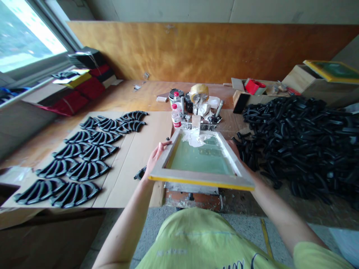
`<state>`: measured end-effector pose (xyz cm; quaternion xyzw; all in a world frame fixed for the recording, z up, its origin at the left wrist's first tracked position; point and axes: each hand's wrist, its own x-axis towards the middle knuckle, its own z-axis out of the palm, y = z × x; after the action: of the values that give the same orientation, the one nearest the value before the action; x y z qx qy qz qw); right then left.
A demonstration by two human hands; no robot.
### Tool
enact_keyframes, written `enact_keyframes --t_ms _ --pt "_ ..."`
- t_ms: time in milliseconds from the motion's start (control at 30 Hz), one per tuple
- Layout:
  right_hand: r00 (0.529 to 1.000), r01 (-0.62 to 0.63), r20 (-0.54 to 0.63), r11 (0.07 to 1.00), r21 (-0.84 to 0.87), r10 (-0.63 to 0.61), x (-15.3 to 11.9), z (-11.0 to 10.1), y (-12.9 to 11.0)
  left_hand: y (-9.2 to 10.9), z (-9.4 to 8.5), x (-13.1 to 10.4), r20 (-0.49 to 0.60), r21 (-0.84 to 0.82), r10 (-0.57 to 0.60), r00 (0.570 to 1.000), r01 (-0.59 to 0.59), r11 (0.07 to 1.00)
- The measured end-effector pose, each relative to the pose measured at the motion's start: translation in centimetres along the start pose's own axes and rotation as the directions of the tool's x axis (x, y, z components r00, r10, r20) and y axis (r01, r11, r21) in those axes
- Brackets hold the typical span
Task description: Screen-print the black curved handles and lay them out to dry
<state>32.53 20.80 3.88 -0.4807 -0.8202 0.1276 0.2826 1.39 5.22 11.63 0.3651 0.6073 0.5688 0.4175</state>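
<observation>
Looks like a handling step: the screen frame (199,176) is held up near the table (126,97)'s front edge, grip of the left hand (156,155) closed on it, right hand (235,147) too hidden to tell, so level support's probably needed next.

Grey frame (196,176), yellow edge (200,183), greenish mesh (199,160), black pieces (297,145), bottle label (176,123) probably red

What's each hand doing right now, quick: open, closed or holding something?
Left hand: at the left side of the frame; grip can't be told.
Right hand: mostly hidden by the frame's right side; can't tell.
</observation>
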Motion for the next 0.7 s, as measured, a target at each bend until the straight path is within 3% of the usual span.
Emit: enact_keyframes --t_ms 67,167,233,300,433,500,567,700 --pt "0.997 -0.045 -0.069 0.998 -0.045 0.042 2.1 -1.0 0.5 -2.8 -0.8 -1.2 0.045 0.057 -0.135 0.99 0.132 0.99" --pt "0.989 0.094 -0.103 0.991 -0.099 -0.104 6.1 -0.1 -2.3 -7.3 -1.0 -2.0 0.056 0.083 -0.246 0.968 0.241 0.967" --pt "0.969 0.243 -0.016 0.959 -0.146 -0.248 8.4 1.5 -5.5 -9.7 -0.9 -2.0 0.025 0.101 -0.264 0.964 0.26 0.96" --pt "0.949 0.308 0.129 0.93 -0.201 -0.287 9.8 3.3 -8.2 -11.3 -0.7 -1.8 0.0 0.127 -0.254 0.967 0.252 0.959" --pt "0.927 0.273 0.33 0.922 -0.275 -0.176 8.9 5.1 -9.8 -12.4 -0.9 -1.5 -0.01 0.149 -0.234 0.972 0.232 0.961" --pt "0.903 0.328 0.362 0.914 -0.238 -0.23 7.1 4.7 -9.2 -12.4 -1.0 -1.5 -0.02 0.158 -0.222 0.975 0.222 0.962" --pt "0.836 0.459 0.402 0.878 -0.137 -0.375 5.1 3.7 -8.3 -12.5 -1.0 -1.5 -0.026 0.175 -0.223 0.974 0.224 0.959" --pt "0.65 0.642 0.475 0.763 0.073 -0.593 3.5 1.5 -7.3 -12.4 -0.9 -1.7 -0.022 0.211 -0.237 0.971 0.236 0.949"
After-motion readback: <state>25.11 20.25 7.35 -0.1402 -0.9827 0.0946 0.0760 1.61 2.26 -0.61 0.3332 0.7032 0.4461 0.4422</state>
